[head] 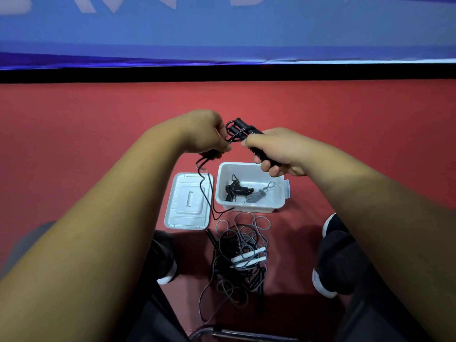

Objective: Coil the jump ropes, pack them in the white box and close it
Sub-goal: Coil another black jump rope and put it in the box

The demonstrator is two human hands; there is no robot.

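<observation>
Right hand (pixel 276 154) clenched around two black handles (pixel 243 128); left hand (pixel 204 134) pinching the black cord (pixel 204 191) just beside them. Cord hangs limp from the left hand, trailing over the lid (pixel 187 218) on the floor. Box (pixel 251 208) below right hand, open, two coiled ropes inside. Loose tangle (pixel 237 257) nearer the body. Cord looks light, floppy, springy: best held at stiff handles, loops pinned.

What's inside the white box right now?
In the white box: a coiled black jump rope and a coiled grey one. The right hand covers its far right corner.
</observation>
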